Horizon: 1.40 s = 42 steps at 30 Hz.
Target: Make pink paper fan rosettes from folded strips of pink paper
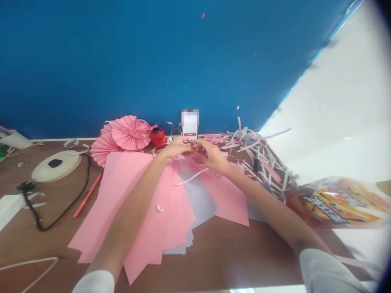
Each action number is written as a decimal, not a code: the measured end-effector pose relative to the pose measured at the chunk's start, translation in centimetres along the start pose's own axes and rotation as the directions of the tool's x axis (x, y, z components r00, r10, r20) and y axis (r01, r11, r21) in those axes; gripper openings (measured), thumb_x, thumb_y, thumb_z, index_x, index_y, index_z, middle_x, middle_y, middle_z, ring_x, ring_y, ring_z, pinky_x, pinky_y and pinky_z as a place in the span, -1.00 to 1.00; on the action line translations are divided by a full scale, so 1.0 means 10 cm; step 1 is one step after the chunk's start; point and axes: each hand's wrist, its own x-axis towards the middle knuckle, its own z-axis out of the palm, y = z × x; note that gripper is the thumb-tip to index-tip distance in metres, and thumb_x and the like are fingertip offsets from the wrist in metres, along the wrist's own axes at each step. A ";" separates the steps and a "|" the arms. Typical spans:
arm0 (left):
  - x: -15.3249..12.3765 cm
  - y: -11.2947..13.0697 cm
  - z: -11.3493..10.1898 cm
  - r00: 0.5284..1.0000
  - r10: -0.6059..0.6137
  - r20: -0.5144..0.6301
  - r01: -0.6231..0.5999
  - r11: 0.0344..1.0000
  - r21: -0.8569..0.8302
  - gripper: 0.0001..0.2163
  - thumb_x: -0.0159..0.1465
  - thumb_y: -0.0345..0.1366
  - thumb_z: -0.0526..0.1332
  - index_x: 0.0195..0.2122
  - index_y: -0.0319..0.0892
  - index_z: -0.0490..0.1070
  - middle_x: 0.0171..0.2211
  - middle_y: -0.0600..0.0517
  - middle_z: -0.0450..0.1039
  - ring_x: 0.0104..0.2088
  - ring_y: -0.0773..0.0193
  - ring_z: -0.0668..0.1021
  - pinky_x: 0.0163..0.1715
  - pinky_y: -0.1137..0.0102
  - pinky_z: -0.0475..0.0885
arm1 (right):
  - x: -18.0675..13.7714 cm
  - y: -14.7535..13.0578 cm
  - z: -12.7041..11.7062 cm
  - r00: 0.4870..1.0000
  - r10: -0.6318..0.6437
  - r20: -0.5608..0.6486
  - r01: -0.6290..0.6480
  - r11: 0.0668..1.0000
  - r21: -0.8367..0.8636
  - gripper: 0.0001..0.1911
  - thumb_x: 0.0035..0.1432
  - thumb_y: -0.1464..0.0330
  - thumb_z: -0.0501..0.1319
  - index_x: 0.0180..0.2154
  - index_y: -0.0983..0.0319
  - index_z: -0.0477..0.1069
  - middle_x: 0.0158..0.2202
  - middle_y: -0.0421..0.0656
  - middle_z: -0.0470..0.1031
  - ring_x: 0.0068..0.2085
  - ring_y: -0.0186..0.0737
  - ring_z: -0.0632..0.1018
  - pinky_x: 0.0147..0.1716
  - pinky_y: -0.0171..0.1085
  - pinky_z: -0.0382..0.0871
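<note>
So both hands are meeting out over the far side of the counter (214,260), right in front of a smartphone (190,127) that's standing near the blue wall (152,61). Left hand (178,148) and right hand (213,156) are curling their fingers in and bringing the tips together, but honestly I can't tell if either grip is closing on anything. A thin white paper strip (194,177) is showing just below them. The pink paper sheets (119,179) are lying fanned out under the forearms, with lavender sheets (200,199) peeking out between them. Pink pleated paper rosettes (130,134) are sitting off to the left, and a messy heap of paper strips (271,162) is sprawling on the right.
</note>
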 end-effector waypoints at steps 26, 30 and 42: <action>0.04 -0.07 0.03 0.999 0.003 0.032 -0.003 1.000 0.013 -0.63 0.09 -0.32 0.33 -0.07 -0.25 0.36 -0.45 0.00 0.54 -0.52 0.39 0.54 -0.42 0.46 0.44 | 0.00 -0.12 0.00 0.994 0.107 0.020 -0.106 0.994 -0.040 -0.44 -0.04 0.60 0.09 0.05 0.24 0.32 -0.36 -0.16 0.39 -0.31 -0.22 0.41 -0.30 -0.28 0.28; 0.04 -0.07 0.04 1.000 -0.002 0.020 0.002 1.000 -0.008 -0.64 0.09 -0.32 0.33 -0.08 -0.25 0.36 -0.46 0.00 0.53 -0.53 0.39 0.54 -0.44 0.48 0.43 | 0.01 -0.12 0.00 0.994 0.104 0.027 -0.102 0.993 -0.051 -0.44 -0.05 0.60 0.07 0.04 0.25 0.32 -0.39 -0.18 0.34 -0.33 -0.23 0.39 -0.32 -0.29 0.26; 0.06 -0.10 0.00 0.998 0.029 0.058 -0.031 0.999 0.035 -0.69 0.09 -0.29 0.34 -0.16 -0.24 0.35 -0.47 0.01 0.51 -0.54 0.42 0.51 -0.51 0.53 0.37 | 0.00 -0.12 -0.01 0.991 0.120 0.051 -0.120 0.993 -0.006 -0.43 -0.03 0.60 0.07 0.06 0.20 0.26 -0.37 -0.19 0.33 -0.29 -0.23 0.39 -0.30 -0.31 0.25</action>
